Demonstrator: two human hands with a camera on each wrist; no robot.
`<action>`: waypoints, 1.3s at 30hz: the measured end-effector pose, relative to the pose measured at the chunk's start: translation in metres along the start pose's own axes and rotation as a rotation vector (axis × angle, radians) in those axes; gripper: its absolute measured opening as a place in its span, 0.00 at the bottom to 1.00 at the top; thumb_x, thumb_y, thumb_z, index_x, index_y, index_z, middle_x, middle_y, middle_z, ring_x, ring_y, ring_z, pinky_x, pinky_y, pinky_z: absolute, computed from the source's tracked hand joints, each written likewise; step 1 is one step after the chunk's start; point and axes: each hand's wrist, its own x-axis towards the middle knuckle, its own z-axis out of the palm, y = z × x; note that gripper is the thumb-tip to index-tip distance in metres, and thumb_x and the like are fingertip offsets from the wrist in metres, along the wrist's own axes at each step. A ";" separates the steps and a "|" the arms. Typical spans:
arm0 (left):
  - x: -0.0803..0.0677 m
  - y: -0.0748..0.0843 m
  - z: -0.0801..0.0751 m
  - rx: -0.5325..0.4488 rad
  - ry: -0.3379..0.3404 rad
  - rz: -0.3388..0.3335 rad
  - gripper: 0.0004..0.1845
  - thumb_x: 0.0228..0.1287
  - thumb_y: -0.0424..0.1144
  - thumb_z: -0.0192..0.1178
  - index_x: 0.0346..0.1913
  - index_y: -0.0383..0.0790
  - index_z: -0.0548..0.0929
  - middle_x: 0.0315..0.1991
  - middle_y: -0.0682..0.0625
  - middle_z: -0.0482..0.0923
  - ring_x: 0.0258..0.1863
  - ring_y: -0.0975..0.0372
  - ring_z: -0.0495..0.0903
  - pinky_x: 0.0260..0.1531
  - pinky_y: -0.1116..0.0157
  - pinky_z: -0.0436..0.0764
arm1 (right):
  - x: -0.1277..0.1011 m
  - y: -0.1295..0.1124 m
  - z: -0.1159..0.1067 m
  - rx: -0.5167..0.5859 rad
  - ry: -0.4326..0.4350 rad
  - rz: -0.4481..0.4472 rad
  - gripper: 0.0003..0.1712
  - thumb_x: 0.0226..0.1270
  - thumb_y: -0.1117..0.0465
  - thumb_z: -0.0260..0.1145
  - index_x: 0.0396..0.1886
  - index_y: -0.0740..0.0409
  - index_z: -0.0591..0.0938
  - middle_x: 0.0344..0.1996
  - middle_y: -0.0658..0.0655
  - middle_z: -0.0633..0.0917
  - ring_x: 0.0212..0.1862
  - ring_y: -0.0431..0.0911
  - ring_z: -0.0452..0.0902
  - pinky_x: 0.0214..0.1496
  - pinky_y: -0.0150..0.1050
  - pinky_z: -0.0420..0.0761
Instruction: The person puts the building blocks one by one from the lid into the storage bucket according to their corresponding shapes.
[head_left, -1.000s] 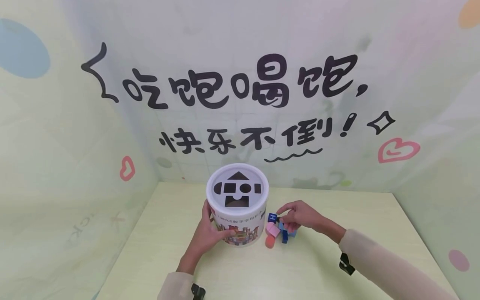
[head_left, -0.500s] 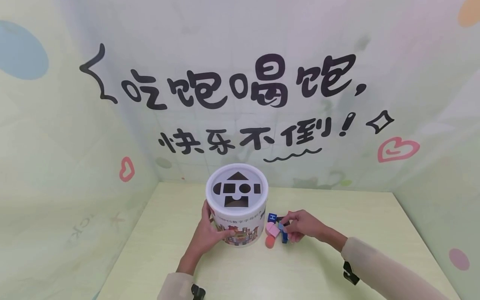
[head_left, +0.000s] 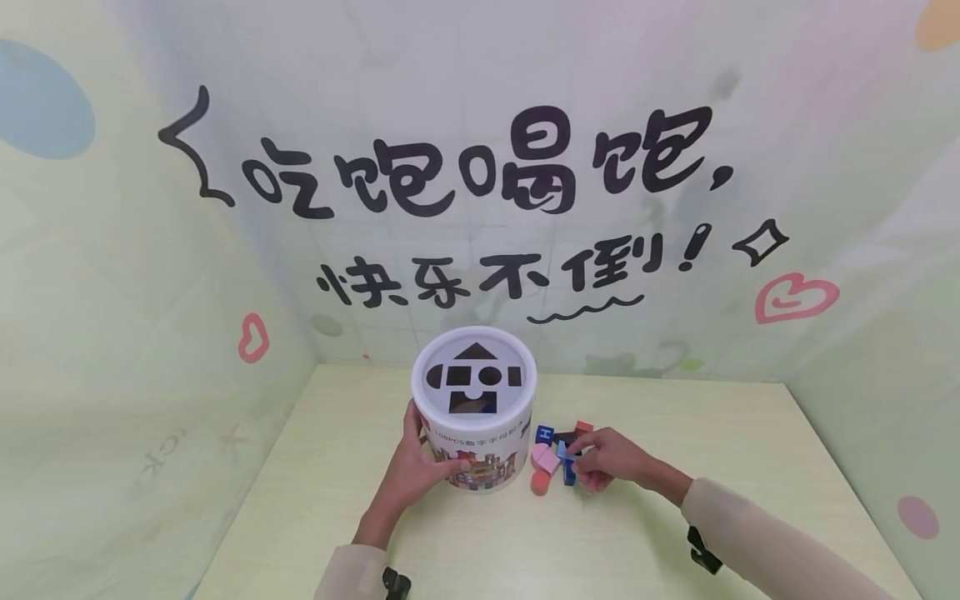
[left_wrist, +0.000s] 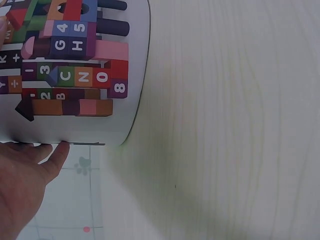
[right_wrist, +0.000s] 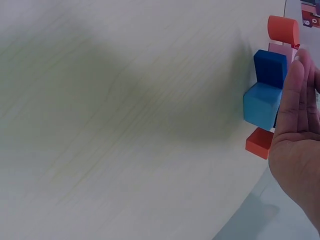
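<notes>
My left hand (head_left: pixel 411 468) grips the side of a white printed bucket (head_left: pixel 491 446), thumb across its front. In the left wrist view some of its fingers (left_wrist: pixel 55 159) press against the bucket's wall. My right hand (head_left: pixel 617 457) is over a small pile of toy blocks beside the bucket. Its index finger and thumb pinch the end of a light blue block (head_left: pixel 562 450). About them lie a dark blue block marked H (head_left: pixel 545 434), pink blocks (head_left: pixel 546 460), an orange cylinder (head_left: pixel 539 483) and a red block (head_left: pixel 583 427). The right wrist view shows another light blue block (right_wrist: pixel 262 105) beneath the hand.
The bucket's lid (head_left: pixel 418 400) has several shaped holes, and something blue shows through the front one. A pale wood-grain table (head_left: pixel 480 542) carries everything. Behind it stands a printed backdrop (head_left: pixel 480 233) with black lettering, continuing along both sides.
My right hand has moved from beside the H block slightly down and right to the light blue block. The red block behind has come into sight. My left hand stays on the bucket.
</notes>
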 end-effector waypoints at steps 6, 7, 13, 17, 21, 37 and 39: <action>0.001 0.001 0.000 0.011 0.001 0.006 0.69 0.35 0.51 0.82 0.75 0.69 0.41 0.72 0.57 0.58 0.71 0.55 0.60 0.68 0.43 0.65 | 0.000 0.011 0.000 -0.019 0.018 0.030 0.18 0.63 0.63 0.66 0.51 0.67 0.81 0.22 0.55 0.84 0.21 0.44 0.79 0.26 0.37 0.86; 0.001 0.001 0.000 0.015 0.000 0.007 0.69 0.35 0.51 0.82 0.75 0.69 0.41 0.72 0.57 0.58 0.71 0.55 0.60 0.68 0.43 0.65 | 0.001 0.013 0.000 -0.021 0.022 0.034 0.18 0.63 0.63 0.66 0.51 0.66 0.82 0.22 0.55 0.84 0.21 0.43 0.79 0.26 0.37 0.86; 0.001 0.001 -0.001 0.013 0.001 0.015 0.69 0.36 0.50 0.82 0.75 0.68 0.41 0.72 0.56 0.58 0.71 0.54 0.60 0.68 0.43 0.65 | 0.002 0.015 0.003 -0.040 0.027 0.024 0.18 0.62 0.64 0.66 0.51 0.66 0.82 0.21 0.55 0.84 0.20 0.43 0.78 0.25 0.37 0.86; 0.000 -0.001 -0.001 0.009 0.002 0.009 0.69 0.36 0.50 0.82 0.75 0.69 0.41 0.72 0.57 0.58 0.71 0.55 0.60 0.68 0.44 0.65 | 0.002 0.014 0.006 -0.058 0.018 0.017 0.18 0.61 0.65 0.66 0.51 0.66 0.82 0.20 0.54 0.84 0.19 0.43 0.78 0.24 0.36 0.85; 0.000 -0.003 -0.001 0.013 0.000 0.004 0.68 0.36 0.51 0.82 0.75 0.70 0.41 0.72 0.58 0.58 0.72 0.56 0.59 0.68 0.44 0.65 | 0.001 0.014 0.011 -0.062 0.009 0.016 0.19 0.61 0.65 0.67 0.52 0.65 0.81 0.20 0.54 0.84 0.19 0.43 0.78 0.24 0.37 0.85; 0.000 -0.003 -0.001 0.005 -0.005 0.015 0.68 0.35 0.50 0.82 0.75 0.69 0.42 0.70 0.58 0.61 0.70 0.57 0.62 0.68 0.46 0.66 | 0.004 0.019 0.023 -0.110 0.018 0.014 0.17 0.61 0.67 0.68 0.50 0.57 0.78 0.20 0.54 0.83 0.19 0.44 0.79 0.22 0.37 0.85; 0.000 -0.002 -0.001 0.004 -0.007 0.013 0.68 0.36 0.50 0.82 0.75 0.69 0.41 0.70 0.58 0.60 0.70 0.56 0.62 0.68 0.45 0.66 | 0.004 0.019 0.024 -0.128 0.016 0.017 0.17 0.61 0.67 0.68 0.50 0.57 0.78 0.20 0.54 0.83 0.19 0.44 0.79 0.22 0.37 0.84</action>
